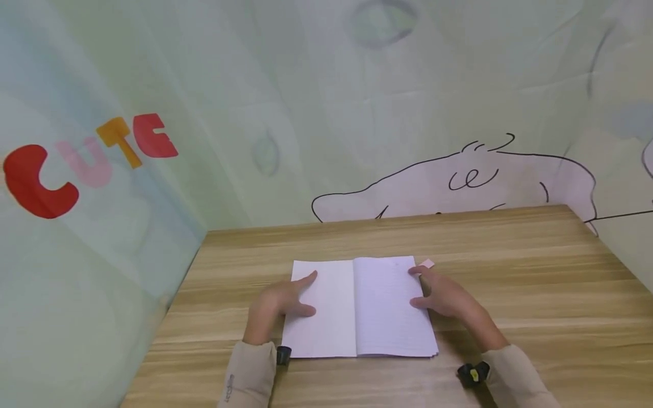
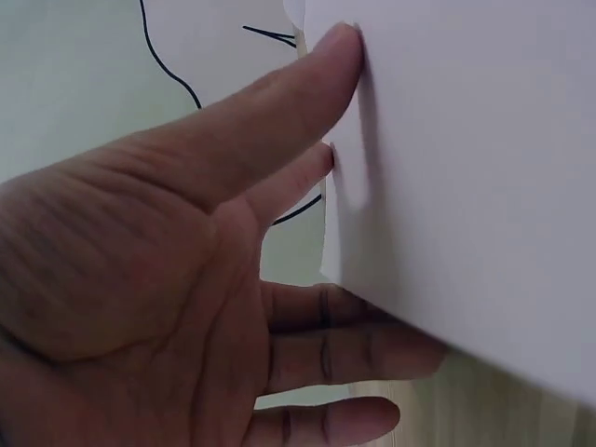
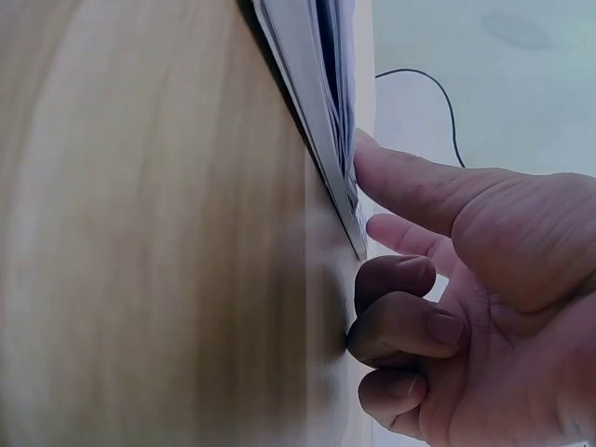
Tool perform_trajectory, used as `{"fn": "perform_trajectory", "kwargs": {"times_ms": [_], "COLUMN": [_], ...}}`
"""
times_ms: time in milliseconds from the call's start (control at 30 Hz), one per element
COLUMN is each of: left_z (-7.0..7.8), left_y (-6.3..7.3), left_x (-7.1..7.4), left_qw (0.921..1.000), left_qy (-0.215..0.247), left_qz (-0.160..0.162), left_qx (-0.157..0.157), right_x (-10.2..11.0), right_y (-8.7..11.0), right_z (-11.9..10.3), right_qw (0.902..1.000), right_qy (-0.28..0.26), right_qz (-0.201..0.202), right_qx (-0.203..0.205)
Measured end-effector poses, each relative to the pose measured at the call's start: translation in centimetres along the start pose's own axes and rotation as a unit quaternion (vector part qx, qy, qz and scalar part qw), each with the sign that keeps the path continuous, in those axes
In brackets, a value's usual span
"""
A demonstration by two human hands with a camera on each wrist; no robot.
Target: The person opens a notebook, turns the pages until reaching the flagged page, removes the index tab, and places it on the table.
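Note:
An open notebook point(image 1: 388, 306) lies on the wooden table, its left page blank-looking and its right page faintly ruled. My left hand point(image 1: 280, 297) rests at the left edge, thumb and index finger stretched onto the left page point(image 2: 484, 168). In the left wrist view, other fingers extend below that page's edge, partly hidden by it. At the opposite edge, my right hand point(image 1: 446, 292) touches the ruled page with thumb and index finger. The right wrist view shows its other fingers point(image 3: 400, 326) bent beside the stacked page edges point(image 3: 326, 121).
A small pink piece point(image 1: 427, 263) shows by the notebook's upper right corner. The wooden tabletop point(image 1: 535, 272) meets a printed curtain point(image 1: 245, 113) at the back and left. Dark wrist straps point(image 1: 473, 374) sit at both sleeves.

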State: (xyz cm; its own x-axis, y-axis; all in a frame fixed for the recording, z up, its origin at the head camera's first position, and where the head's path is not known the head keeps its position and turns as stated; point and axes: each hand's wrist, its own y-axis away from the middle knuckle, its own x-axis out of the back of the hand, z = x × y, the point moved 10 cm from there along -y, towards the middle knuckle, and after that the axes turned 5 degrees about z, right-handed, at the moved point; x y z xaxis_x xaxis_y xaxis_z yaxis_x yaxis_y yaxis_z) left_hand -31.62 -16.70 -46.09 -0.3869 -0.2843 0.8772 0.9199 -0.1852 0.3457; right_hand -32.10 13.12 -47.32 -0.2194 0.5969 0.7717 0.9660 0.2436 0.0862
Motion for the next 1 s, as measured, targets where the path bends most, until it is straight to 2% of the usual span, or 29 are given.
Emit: {"fn": "perform_trajectory", "kwargs": {"times_ms": [233, 433, 667, 733, 833, 1000], "left_z": [-0.9, -0.8, -0.8, -0.5, 0.4, 2.2], "left_y": [0.1, 0.1, -0.1, -0.1, -0.2, -0.1], "left_x": [-0.4, -0.3, -0.4, -0.3, -0.1, 0.0], "left_qw": [0.9995, 0.9993, 0.9991, 0.9994, 0.9993, 0.9976], "left_qy": [-0.019, -0.031, -0.031, -0.029, -0.032, -0.018], "left_qz": [-0.019, -0.008, -0.001, -0.004, -0.003, 0.001], "left_qx": [0.017, 0.017, 0.027, 0.016, -0.017, -0.066], "right_x": [0.0, -0.1, -0.3, -0.4, -0.5, -0.7], "right_y": [-0.1, 0.0, 0.2, 0.3, 0.4, 0.6], "right_z": [-0.1, 0.1, -0.3, -0.4, -0.5, -0.8], "right_qw": [0.9999, 0.9999, 0.9997, 0.9994, 0.9990, 0.9987], "right_qy": [0.005, 0.002, -0.015, -0.020, -0.015, -0.014], "right_qz": [0.008, 0.006, -0.006, -0.021, -0.041, -0.048], "right_qx": [0.005, -0.012, 0.016, 0.020, 0.010, 0.005]}}
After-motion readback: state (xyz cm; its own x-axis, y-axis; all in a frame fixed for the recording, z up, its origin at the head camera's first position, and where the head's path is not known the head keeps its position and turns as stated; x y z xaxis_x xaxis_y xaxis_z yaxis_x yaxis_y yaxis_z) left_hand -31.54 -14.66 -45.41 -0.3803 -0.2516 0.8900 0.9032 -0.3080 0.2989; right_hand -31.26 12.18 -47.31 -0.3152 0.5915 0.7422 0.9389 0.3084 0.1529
